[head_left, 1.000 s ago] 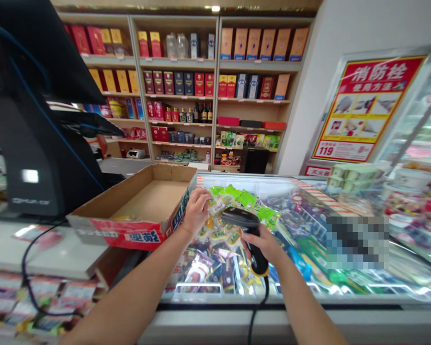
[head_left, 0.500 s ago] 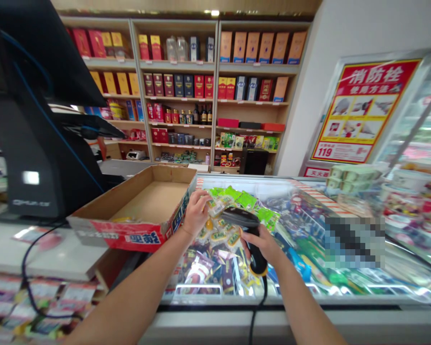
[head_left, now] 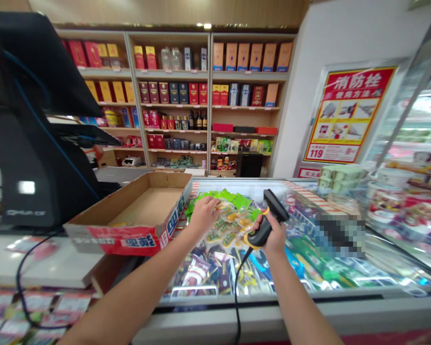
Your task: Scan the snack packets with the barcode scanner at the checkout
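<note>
Head view: one glass-topped freezer, one open cardboard box at its left end. On the glass lie green packets and clear packets, too overlapped to count. Of two bare hands, the left hand touches the packets, pinching or not I can't tell; the right hand grips one black scanner.
</note>
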The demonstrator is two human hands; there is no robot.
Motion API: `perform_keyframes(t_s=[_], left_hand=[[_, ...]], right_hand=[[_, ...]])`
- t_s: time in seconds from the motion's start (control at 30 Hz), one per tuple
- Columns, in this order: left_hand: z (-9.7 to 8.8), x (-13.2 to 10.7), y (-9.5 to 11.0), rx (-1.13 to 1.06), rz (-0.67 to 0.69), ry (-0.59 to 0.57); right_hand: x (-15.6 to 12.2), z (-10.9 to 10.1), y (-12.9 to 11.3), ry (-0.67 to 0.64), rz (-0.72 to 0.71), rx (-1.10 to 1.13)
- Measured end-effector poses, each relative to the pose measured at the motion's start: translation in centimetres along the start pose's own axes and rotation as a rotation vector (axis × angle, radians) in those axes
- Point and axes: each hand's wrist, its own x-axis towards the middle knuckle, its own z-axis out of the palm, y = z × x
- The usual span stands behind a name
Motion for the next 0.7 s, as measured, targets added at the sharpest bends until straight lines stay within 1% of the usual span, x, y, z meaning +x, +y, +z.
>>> perform_keyframes(t_s=[0.13,0.27,0.33,0.4,0.47,0.53,0.6,0.63,0.7], left_hand=[[-0.2,2.7,3.2,0.083,-0.119,-0.197],[0.7,4.4,5.2,0.158,-0.216,-0.357],[0.9,4.6,5.7,0.180,-0.230,-0.385],[0.5,4.5,5.6,0.194,-0.205,-0.361],[-0.8,4.6,4.8,0.205,-0.172,-0.324],[-2.9,5.0,3.2,0.190,-0.177,-0.298],[-5.7,5.7,0.9,0.137,-0.223,-0.281],[-7.3,6.0,-0.5,0.091,-0.247,-0.286],[-10.4,6.3,-3.7,0.073,-0.288,-0.297]], right_hand=[[-0.1,0.1,0.2,0.017,-0.032,-0.009],[-0.1,0.1,0.4,0.006,-0.040,0.000],[-0.1,0.0,0.5,0.004,-0.045,0.003],[0.0,0.0,0.5,0.004,-0.046,-0.001],[-0.1,0.1,0.5,-0.002,-0.042,-0.009],[-0.1,0.1,0.5,-0.010,-0.036,-0.013],[-0.2,0.1,0.5,-0.020,-0.029,-0.018],[-0.2,0.1,0.5,-0.026,-0.026,-0.020],[-0.4,0.1,0.5,-0.039,-0.021,-0.024]])
